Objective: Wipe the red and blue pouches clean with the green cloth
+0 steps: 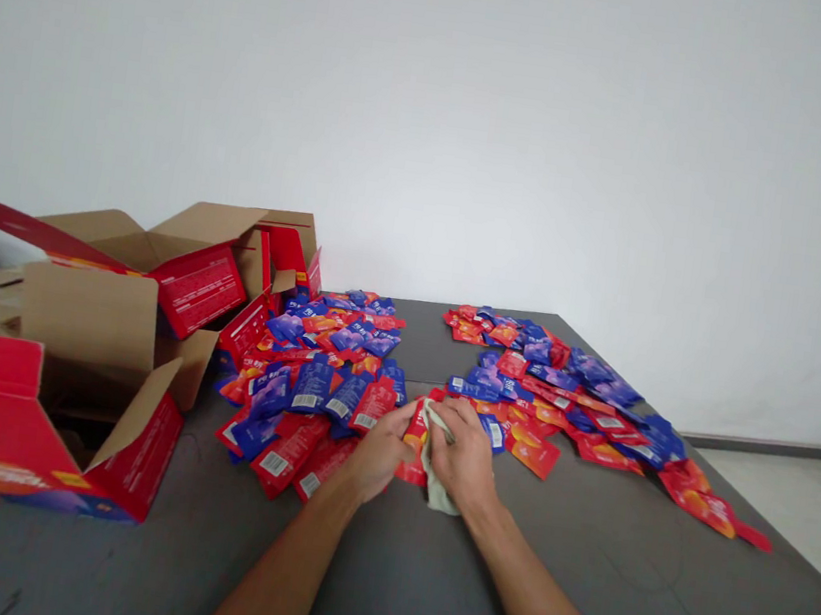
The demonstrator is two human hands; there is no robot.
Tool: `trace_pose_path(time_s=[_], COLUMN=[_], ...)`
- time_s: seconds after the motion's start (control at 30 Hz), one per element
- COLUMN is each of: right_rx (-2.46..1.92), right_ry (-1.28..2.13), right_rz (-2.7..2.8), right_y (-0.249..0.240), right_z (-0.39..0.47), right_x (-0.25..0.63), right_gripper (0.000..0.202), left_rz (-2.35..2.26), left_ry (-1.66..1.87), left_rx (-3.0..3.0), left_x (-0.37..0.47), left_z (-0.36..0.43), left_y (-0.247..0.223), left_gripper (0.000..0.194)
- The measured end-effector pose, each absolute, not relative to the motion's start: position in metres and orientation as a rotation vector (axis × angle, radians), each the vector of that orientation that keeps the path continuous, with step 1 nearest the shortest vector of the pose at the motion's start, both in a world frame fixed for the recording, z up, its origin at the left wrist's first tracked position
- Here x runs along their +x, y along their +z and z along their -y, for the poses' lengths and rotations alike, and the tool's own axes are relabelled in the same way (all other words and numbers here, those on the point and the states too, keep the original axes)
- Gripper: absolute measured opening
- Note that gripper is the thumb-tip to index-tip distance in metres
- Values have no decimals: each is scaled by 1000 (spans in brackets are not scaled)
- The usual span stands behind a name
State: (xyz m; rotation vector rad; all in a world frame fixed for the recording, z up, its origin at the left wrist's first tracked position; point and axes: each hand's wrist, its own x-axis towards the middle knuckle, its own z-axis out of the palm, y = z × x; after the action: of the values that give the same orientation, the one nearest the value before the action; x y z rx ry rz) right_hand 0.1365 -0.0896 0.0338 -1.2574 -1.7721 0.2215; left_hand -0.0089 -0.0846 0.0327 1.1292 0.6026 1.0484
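At the near side of the dark grey table (404, 589), both forearms reach forward and the hands meet around one red packet (416, 431), held just above the tabletop between the two spreads of packets. The left hand (381, 445) pinches the packet's left side between thumb and curled fingers. The right hand (465, 454) has its fingers bent and pressed together on a pale cloth (440, 495), which lies against the packet and hangs below the palm; the fingertips are partly hidden, so the thumb seems to press the cloth too. To the left stands an open red carton (132, 473), brown inside, flaps raised. Between it and the hands, red and blue packets (293, 438) overlap in a heap running away along the table. On the right, more packets (541, 405) stretch along the table's edge. Farther back on the left are other open cartons (202, 290), and beyond everything rises a plain white wall (434, 129).
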Motion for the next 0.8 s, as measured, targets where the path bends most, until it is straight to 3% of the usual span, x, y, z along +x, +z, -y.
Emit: trace_pose_path(time_s=[0.2, 0.47, 0.7, 0.8], right_rx=[-1048, -1177, -1231, -1166], right_ry=[327, 342, 267, 305], right_rz=[2035, 1798, 1569, 1596], right_y=[35, 44, 45, 43], right_z=[100, 104, 98, 100], right_x=[123, 123, 130, 126], right_gripper=[29, 26, 15, 14], left_rz=[-636, -665, -801, -830], left_ry=[1181, 1390, 1495, 1527], left_rx=[1065, 815, 733, 749], left_x=[-17, -12, -17, -17], left_z=[77, 68, 65, 64], left_y=[35, 33, 22, 17], left_gripper=[82, 47, 58, 48])
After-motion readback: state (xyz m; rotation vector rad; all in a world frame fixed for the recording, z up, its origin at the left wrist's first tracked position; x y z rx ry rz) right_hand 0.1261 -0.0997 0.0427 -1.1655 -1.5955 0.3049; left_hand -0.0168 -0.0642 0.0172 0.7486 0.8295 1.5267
